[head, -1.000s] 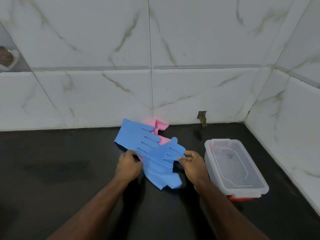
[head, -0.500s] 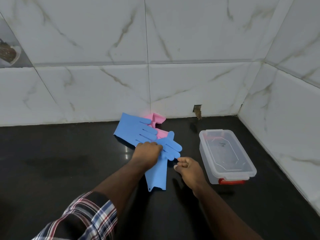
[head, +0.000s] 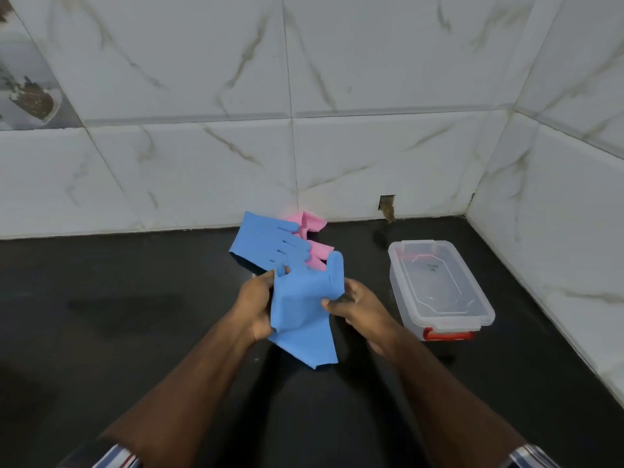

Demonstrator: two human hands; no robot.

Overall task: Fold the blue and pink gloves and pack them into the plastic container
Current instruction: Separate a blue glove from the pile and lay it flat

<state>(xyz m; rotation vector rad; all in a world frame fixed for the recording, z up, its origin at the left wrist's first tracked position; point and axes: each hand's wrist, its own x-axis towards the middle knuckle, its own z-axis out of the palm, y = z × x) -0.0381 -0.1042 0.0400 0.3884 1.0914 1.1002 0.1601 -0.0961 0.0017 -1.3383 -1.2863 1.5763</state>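
Your hands now grip the nearer blue glove (head: 305,309) from both sides, where half a second ago your left hand (head: 255,307) pressed it flat on the counter (head: 135,315) and your right hand (head: 359,307) rested apart beside it. The glove has come up off the dark surface and bunched between your palms, its fingers pointing up toward the wall and its cuff hanging down. Your right thumb has closed onto the glove's right edge; your left hand has shifted from on top of it to its left edge.
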